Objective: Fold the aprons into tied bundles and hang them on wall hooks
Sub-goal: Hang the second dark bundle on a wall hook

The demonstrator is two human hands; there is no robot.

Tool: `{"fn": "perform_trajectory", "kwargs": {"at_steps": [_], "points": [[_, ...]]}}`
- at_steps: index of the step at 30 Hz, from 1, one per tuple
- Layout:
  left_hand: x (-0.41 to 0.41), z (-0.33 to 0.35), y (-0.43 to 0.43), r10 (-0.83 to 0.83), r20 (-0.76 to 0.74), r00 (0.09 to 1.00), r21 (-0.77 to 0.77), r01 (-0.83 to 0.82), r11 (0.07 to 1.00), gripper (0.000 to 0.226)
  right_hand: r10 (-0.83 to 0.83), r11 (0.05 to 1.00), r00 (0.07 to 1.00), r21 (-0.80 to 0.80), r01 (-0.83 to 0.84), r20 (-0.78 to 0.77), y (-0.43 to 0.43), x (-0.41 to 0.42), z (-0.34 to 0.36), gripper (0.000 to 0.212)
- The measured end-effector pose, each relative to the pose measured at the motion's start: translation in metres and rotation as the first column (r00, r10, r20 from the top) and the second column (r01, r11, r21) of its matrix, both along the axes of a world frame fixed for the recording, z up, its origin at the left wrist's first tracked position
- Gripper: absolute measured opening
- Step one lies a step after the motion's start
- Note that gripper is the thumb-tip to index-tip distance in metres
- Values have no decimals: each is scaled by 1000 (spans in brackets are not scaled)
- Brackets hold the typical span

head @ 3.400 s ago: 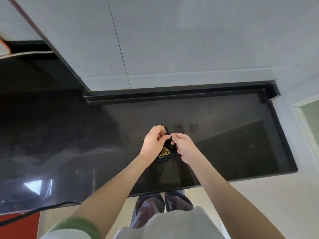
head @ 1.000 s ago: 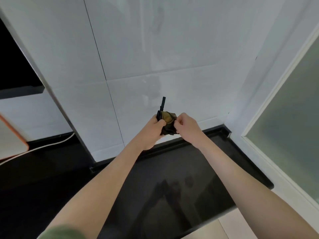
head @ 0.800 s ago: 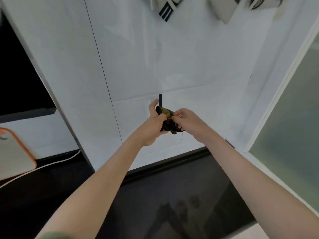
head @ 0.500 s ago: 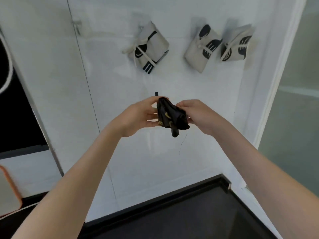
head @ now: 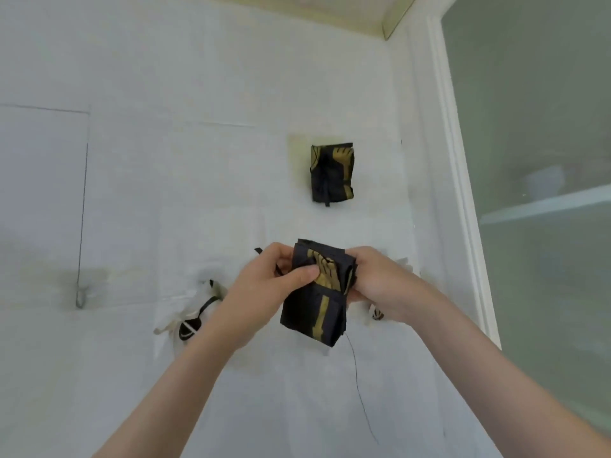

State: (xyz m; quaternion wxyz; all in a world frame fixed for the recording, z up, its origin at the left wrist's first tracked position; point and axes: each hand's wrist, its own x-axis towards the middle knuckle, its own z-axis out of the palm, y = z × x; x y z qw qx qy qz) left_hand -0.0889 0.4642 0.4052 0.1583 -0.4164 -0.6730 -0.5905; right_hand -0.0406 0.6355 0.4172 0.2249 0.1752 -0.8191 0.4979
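A home kitchen or utility corner, by the look of it. White tiled wall (head: 165, 193) fills most of the frame, with a metal hook (head: 80, 297) at left, a black and gold apron bundle (head: 332, 173) hung at centre and a pale bundle (head: 190, 325) lower down. At right, a white frame (head: 463, 193) holds a frosted glass panel (head: 545, 94) with a shelf (head: 545, 204) blurred behind it.

Diffuse, even light, source unclear. White wall (head: 165, 193) bright, a little washed out. Shadows faint: soft grey smudge round the hook (head: 79, 297). Whole picture soft; held apron bundle (head: 314, 309) smeared. Wide-angle bend tilts the white frame (head: 463, 200); glass (head: 545, 292) hazy.
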Motion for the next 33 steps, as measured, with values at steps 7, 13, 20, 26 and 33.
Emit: {"fn": "perform_trajectory", "kwargs": {"at_steps": [7, 13, 20, 26, 33], "points": [[-21, 67, 27, 176, -38, 984, 120, -170, 978, 15, 68, 995, 978, 82, -53, -199, 18, -32, 74, 31], [-23, 75, -23, 303, -29, 953, -25, -304, 952, 16, 214, 975, 957, 100, -198, -194, -17, -69, 66, 30], [-16, 49, -93, 316, -79, 945, -174, -325, 929, 24, 354, 934, 927, 1, -356, -129, -63, -86, 33, 34], [-14, 32, -163, 302, 41, 952, -49, -300, 953, 37, 540, 842, 839, 35, -539, -70, -146, -86, 40, 31], [-48, -8, -235, 536, 191, 822, 96, -559, 823, 20, 278, 945, 959, 198, -262, -58, -249, -139, 23, 13]]}}
